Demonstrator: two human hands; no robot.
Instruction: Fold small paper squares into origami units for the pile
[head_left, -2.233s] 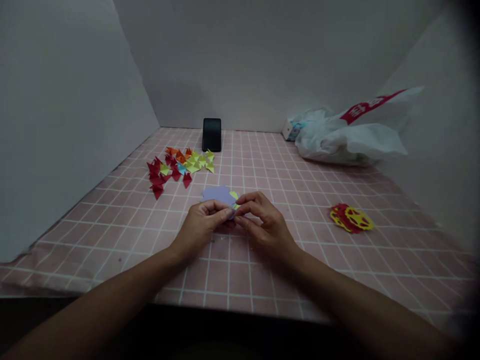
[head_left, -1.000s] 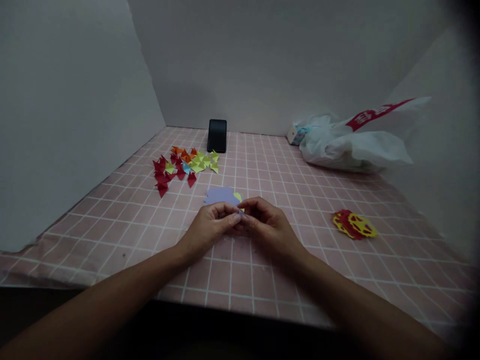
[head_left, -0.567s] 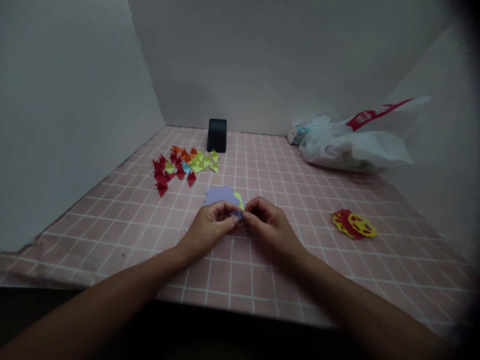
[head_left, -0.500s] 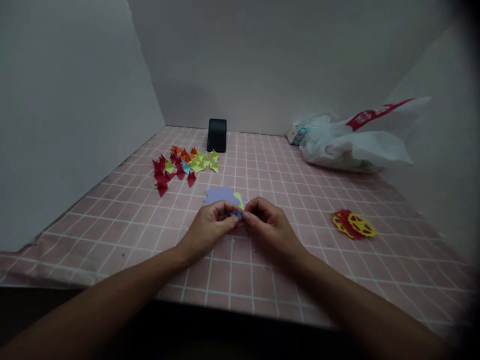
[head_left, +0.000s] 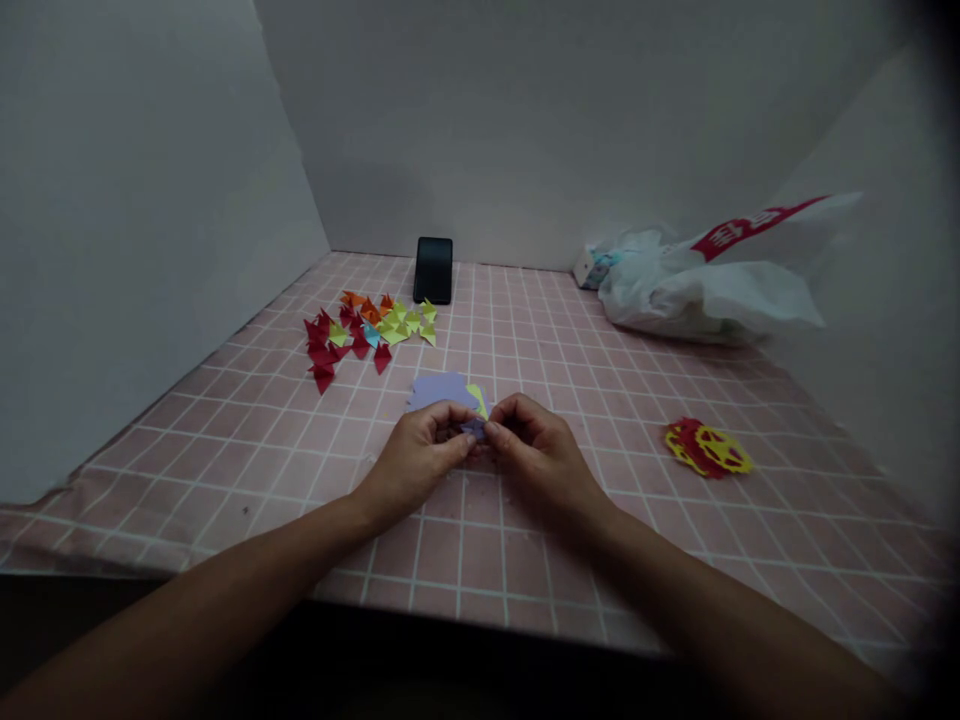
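Between my fingertips is a small folded piece of purple paper [head_left: 474, 428], mostly covered by the fingers. My left hand [head_left: 424, 450] is closed on its left side, thumb below and fingers above. My right hand [head_left: 541, 445] pinches its right end between thumb and forefinger. Just beyond my left hand lie flat purple paper sheets [head_left: 439, 389], with a yellow-green sheet [head_left: 478, 398] partly under them. Farther off to the left, folded paper pieces stand in a group: red ones [head_left: 322, 376], orange ones [head_left: 370, 311], yellow-green ones [head_left: 397, 325] and a blue one [head_left: 371, 335].
Pink checked cloth [head_left: 570, 560] covers the table. At the back a dark phone-like device [head_left: 433, 270] leans upright. A white plastic bag [head_left: 705, 295] and a small box [head_left: 589, 267] stand back right. Red and yellow cut-out paper shapes [head_left: 709, 449] lie to the right.
Both hands keep hold of the folded purple paper in nearly the same place. Beyond a very slight shift of the view, nothing else has visibly moved.
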